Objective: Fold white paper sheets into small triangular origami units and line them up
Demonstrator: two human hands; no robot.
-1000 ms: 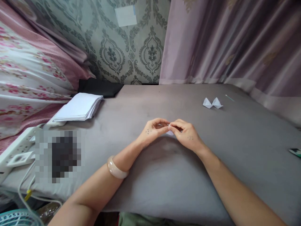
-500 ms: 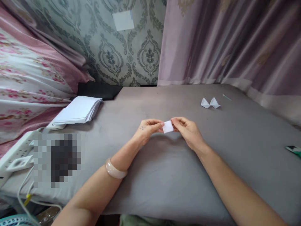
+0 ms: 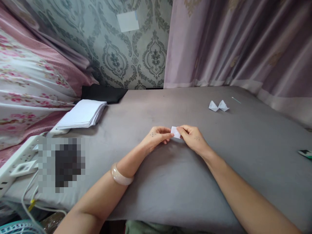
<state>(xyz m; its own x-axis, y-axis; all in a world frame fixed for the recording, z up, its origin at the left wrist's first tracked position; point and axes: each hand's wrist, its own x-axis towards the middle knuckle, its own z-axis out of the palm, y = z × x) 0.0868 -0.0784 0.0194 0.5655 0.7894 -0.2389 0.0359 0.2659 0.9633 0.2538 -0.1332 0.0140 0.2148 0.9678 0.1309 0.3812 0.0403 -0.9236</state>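
Observation:
A small folded square of white paper [image 3: 175,132] is held between both hands, just above the middle of the grey-covered table [image 3: 156,182]. My left hand [image 3: 159,136] pinches its left side with the thumb on top, and a pale bangle circles that forearm. My right hand [image 3: 192,136] grips the right side, its thumb pressed over the paper. Part of the paper is hidden under the fingers. Farther back on the right stands a folded white paper piece [image 3: 218,106] with two pointed peaks.
At the left lies a stack of white paper [image 3: 83,113] beside a black folded item [image 3: 103,93]. A white power strip [image 3: 21,159] with cables runs along the left edge. A thin stick [image 3: 236,100] lies far right, and a green-edged object [image 3: 305,154] sits at the right edge.
Both hands have shifted slightly toward me with the paper. The right thumb now lies further over the paper, and less of the paper shows.

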